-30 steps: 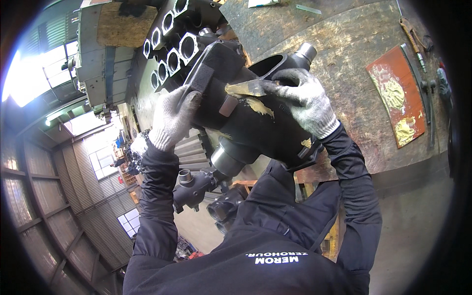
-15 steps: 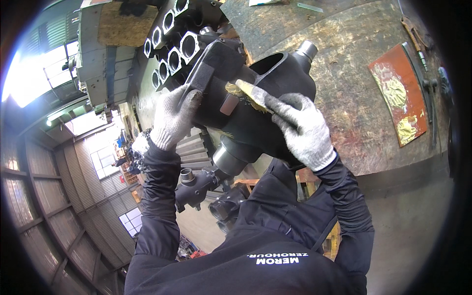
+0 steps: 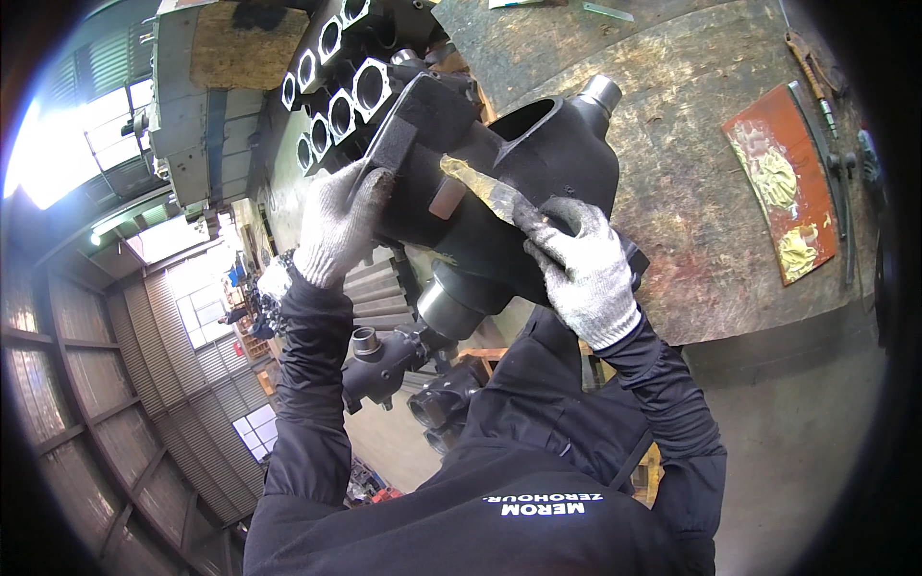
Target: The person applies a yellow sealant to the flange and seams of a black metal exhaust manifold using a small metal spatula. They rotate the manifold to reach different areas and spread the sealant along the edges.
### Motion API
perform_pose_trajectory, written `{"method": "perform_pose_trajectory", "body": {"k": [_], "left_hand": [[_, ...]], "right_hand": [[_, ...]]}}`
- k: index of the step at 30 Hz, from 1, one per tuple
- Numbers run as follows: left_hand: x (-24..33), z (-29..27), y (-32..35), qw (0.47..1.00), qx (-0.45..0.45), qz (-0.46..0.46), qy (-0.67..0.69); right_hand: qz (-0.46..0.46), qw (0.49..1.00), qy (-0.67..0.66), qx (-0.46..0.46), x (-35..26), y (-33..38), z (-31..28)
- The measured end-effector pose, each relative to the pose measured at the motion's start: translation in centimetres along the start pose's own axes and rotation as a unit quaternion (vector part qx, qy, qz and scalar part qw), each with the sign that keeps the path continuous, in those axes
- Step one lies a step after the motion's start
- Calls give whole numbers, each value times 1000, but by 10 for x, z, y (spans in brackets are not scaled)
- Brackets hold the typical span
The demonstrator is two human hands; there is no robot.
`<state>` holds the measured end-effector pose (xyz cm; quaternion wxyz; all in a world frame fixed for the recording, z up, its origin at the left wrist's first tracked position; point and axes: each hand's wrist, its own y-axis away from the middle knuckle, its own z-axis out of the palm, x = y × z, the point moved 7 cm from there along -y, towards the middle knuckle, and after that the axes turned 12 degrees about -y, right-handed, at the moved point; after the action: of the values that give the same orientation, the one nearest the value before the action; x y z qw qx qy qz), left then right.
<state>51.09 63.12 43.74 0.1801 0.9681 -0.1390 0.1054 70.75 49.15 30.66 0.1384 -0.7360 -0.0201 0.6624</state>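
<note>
A large matte-black metal casting with a wide opening and bare steel ends lies in front of me, at the table's left side. My left hand, in a pale knit glove, grips its flange edge, thumb on the near face. A putty knife smeared with yellowish putty is held in my gloved right hand. Its tip points left and lies at the casting's surface, beside a small reddish-brown rectangular patch. Whether the blade presses on the metal I cannot tell.
On the worn tabletop, at the right, an orange-red board carries two heaps of yellow putty. Beyond it lie long tools. Several black castings with hexagonal ends stand at the far left; another casting sits below.
My right hand has moved slightly left and nearer to me, turning the putty knife. The yellow putty seen under the blade before no longer shows there. My left hand keeps its place.
</note>
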Motion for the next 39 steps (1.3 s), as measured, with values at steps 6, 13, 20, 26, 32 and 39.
{"method": "perform_pose_trajectory", "body": {"k": [6, 13, 20, 26, 32, 39], "left_hand": [[-2, 0, 2, 1000, -3, -13, 2], [-2, -1, 1, 1000, 2, 2, -28], [-4, 1, 0, 1000, 5, -2, 7], [0, -1, -1, 999, 11, 30, -21], [0, -1, -1, 1000, 6, 23, 0], [-3, 0, 1, 1000, 2, -9, 7]], "right_hand": [[23, 1000, 1, 13, 3, 4, -9], [-9, 1000, -23, 3, 12, -13, -10], [-56, 998, -17, -23, 24, -23, -7], [-13, 998, -55, -11, 32, -25, -16], [7, 998, -56, -24, 10, -21, -8], [39, 997, -53, -31, -5, -1, 4]]}}
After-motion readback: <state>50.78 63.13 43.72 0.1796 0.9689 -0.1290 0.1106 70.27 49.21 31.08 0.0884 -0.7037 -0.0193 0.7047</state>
